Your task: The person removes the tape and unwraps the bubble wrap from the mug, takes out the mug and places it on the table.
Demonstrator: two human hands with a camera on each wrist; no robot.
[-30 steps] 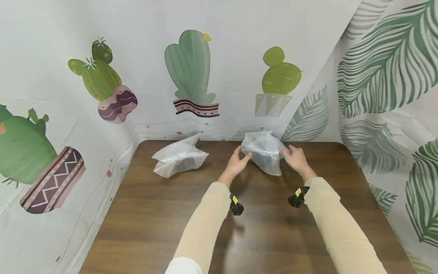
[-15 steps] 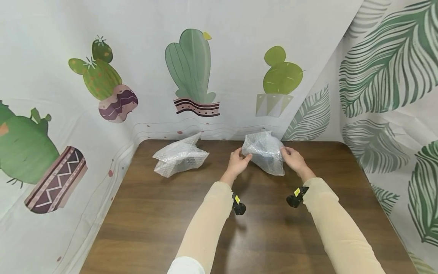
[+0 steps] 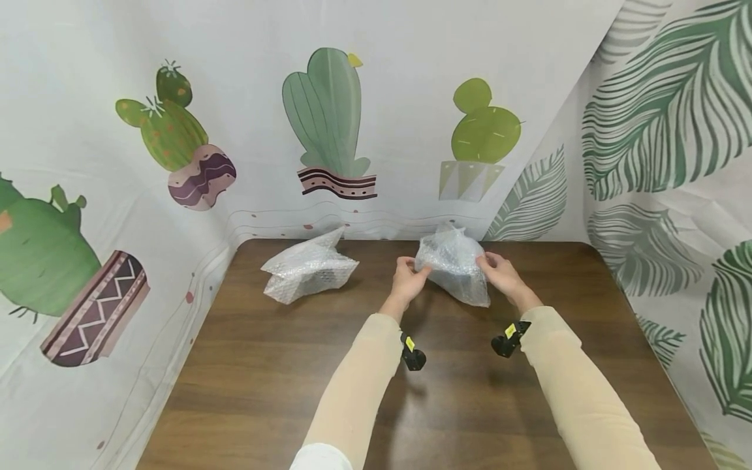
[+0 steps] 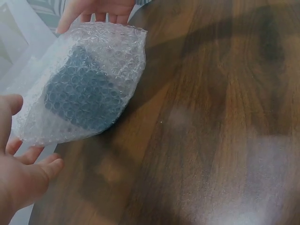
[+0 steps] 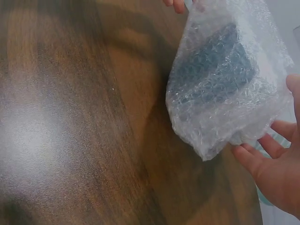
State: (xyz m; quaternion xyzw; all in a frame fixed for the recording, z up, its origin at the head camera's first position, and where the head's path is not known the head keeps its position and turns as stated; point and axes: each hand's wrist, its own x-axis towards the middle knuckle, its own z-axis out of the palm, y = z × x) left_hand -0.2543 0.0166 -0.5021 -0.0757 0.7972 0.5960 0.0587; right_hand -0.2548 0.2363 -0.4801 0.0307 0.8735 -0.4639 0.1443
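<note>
Between both hands, near the table's far edge, is a clear bubble wrap bag (image 3: 454, 261). A dark, boxy thing (image 4: 84, 93) shows blurred through the plastic; its kind cannot be made out. My left hand (image 3: 407, 282) holds the bag's left edge, thumb on the near side and some fingers beneath it in the left wrist view. My right hand (image 3: 506, 279) holds the opposite edge, with fingers (image 5: 255, 157) under the wrap. The bag sits tilted, and its shadow falls on the wood below.
A second bubble wrap bag (image 3: 308, 269) with something dark inside lies at the table's far left. The brown wooden table (image 3: 282, 378) meets a white cloth backdrop (image 3: 405, 117) printed with cacti and leaves. Each wrist wears a small black camera (image 3: 413, 352).
Both hands have closed in on the right bag's edges and taken hold of it. The bag has tilted and shifted slightly. The left bag stays where it was.
</note>
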